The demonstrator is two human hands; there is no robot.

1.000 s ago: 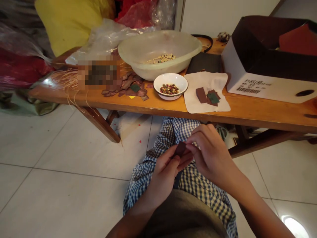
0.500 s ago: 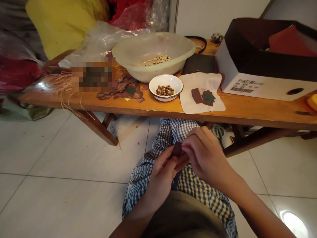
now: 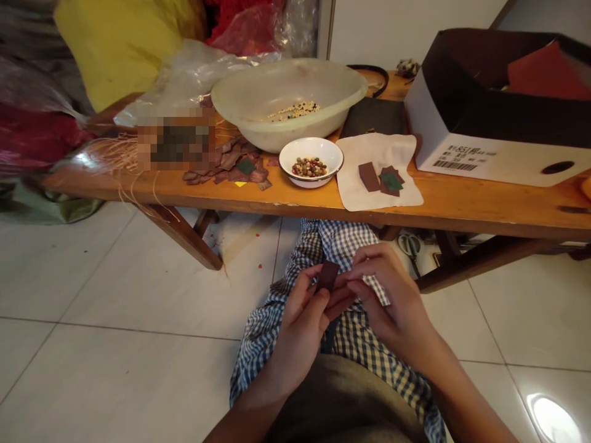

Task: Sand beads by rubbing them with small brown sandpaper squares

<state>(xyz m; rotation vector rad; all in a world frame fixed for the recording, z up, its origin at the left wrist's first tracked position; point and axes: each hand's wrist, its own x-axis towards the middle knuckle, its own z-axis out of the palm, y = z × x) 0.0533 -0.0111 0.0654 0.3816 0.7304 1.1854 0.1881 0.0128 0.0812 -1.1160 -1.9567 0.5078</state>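
A small dark brown rectangular piece (image 3: 327,275), perhaps card or leather, stands upright between my hands above my lap. My left hand (image 3: 300,317) pinches it from below, and the fingertips of my right hand (image 3: 383,295) press against its lower right edge. Under my hands lies a blue and yellow checked cloth (image 3: 351,246), spread over my knees. A cream cloth pad (image 3: 378,200) on the wooden bench (image 3: 462,209) holds more brown pieces (image 3: 369,176), with a green scrap (image 3: 392,181) on one of them.
A white dish of mixed seeds (image 3: 309,178) and a large pale plastic basin (image 3: 286,86) stand on the bench. Brown scraps (image 3: 235,169) and straw fibres (image 3: 115,154) lie to the left. A white and black box (image 3: 489,147) stands at right. Scissors (image 3: 410,247) lie below the bench.
The brown piece now stands more upright between my fingers, and my right hand has shifted slightly lower. The view has moved a little, and the bench objects sit slightly differently in the frame.
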